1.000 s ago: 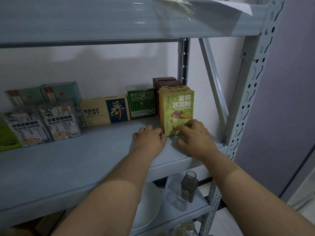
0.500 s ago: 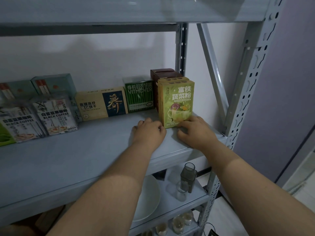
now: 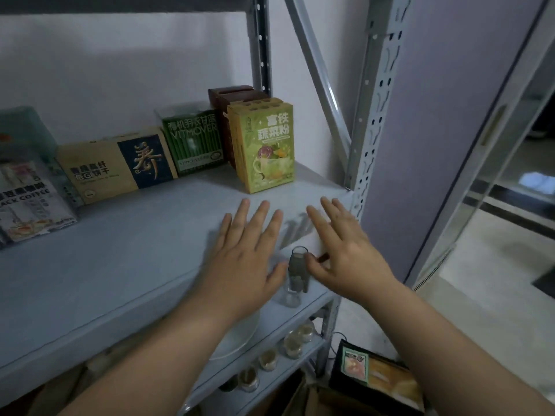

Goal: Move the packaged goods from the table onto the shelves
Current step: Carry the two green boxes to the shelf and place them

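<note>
The yellow-green powder box (image 3: 264, 148) stands upright on the shelf (image 3: 120, 265) near its right end, just in front of a brown box (image 3: 231, 96). To its left, along the wall, are a green box (image 3: 192, 139), a tan biscuit box (image 3: 114, 163) and a black coffee pack (image 3: 30, 205). The left hand (image 3: 246, 259) and right hand (image 3: 345, 253) are over the shelf's front edge, apart from the box, fingers (image 3: 261, 217) spread straight and holding nothing. A white plate (image 3: 237, 337) lies on the shelf below.
</note>
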